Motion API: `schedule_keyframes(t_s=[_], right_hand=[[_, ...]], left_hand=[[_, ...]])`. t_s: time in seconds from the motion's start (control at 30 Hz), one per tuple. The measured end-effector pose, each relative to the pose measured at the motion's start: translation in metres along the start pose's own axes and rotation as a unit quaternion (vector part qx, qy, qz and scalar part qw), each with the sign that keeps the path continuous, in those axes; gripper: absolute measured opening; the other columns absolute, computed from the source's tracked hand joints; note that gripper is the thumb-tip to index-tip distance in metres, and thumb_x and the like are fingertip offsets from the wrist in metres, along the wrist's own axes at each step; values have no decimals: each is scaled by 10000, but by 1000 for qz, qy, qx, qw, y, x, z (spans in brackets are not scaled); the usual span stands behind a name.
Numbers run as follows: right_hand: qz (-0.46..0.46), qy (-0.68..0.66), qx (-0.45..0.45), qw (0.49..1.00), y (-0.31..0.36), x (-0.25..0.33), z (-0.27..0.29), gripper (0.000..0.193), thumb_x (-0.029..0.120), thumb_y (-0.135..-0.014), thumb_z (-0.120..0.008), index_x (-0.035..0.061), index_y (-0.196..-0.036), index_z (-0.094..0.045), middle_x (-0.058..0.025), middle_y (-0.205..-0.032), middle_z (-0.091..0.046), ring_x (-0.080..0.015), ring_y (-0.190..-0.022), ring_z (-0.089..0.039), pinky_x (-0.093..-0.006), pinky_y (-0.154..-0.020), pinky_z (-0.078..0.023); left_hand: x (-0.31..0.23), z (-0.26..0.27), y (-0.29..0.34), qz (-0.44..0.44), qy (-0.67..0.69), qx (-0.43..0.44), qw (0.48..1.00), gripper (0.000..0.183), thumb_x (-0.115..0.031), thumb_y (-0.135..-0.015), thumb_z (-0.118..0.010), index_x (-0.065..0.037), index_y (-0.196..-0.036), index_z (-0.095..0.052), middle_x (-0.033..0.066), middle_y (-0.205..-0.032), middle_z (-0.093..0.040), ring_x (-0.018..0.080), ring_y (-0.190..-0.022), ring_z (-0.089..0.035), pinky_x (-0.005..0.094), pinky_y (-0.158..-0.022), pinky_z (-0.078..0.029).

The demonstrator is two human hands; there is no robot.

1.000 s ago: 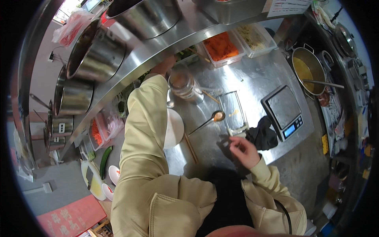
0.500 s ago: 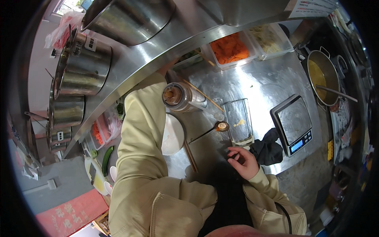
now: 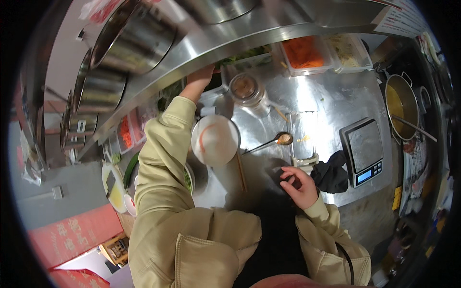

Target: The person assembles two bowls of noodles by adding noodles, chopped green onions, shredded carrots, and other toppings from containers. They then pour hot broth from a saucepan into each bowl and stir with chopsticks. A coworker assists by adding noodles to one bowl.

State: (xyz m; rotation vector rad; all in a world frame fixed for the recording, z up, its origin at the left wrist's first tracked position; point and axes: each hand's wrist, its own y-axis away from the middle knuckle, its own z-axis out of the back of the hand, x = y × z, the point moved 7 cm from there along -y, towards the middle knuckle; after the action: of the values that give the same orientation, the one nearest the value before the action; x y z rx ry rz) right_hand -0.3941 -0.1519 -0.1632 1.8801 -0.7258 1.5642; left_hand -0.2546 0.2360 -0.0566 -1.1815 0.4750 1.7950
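Observation:
My left hand (image 3: 200,80) reaches under the metal shelf edge, beside the containers of green leaves. Its fingers are hidden there, so whether it holds anything does not show. Below that hand is a round white dish (image 3: 218,144) with an orange streak. My right hand (image 3: 302,188) hovers over the counter's near edge, fingers loosely bent and thumb apart, with nothing visible in it. It is nearest to a crumpled black cloth (image 3: 331,174) and a clear rectangular dish (image 3: 306,156). A dark spoon (image 3: 284,138) with some orange-brown food lies left of that dish.
A brown-topped clear jar (image 3: 245,89) stands near the shelf. Chopsticks (image 3: 241,173) lie by the white dish. To the right are a digital scale (image 3: 362,146) and a pot of yellow liquid (image 3: 399,101). Tubs of orange slices (image 3: 302,52) and pale shreds (image 3: 349,50) line the back.
The view has shifted, bringing my left hand into sight beneath the shelf. More of the white dish and its orange streak now show. My right hand keeps nearly the same pose.

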Motion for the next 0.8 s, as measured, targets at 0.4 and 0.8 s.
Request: schedule_keyframes(t_s=[0.4,0.8], right_hand=[[-4,50,105,993,53,23,-118,410,31,-805,-656,63,-1201,-558,-26,-994,-595,-57,-664,-524,-185,-547,-404],[31,65,203,977,111,29,-236,439,24,-803,-643,47,-1229,-538,-35,-1026,-595,-37,-714,-533,-167,-537,-391]], left_hand=[[-28,200,218,4,-144,-29,989,281,-146,-856,-655,35,-1070,-653,50,-787,-679,89,-621,-599,242,-591,-492],[63,292,360,238,-120,5,964,212,-141,-841,-667,48,-937,-661,46,-722,-636,93,-591,-581,226,-541,-481]])
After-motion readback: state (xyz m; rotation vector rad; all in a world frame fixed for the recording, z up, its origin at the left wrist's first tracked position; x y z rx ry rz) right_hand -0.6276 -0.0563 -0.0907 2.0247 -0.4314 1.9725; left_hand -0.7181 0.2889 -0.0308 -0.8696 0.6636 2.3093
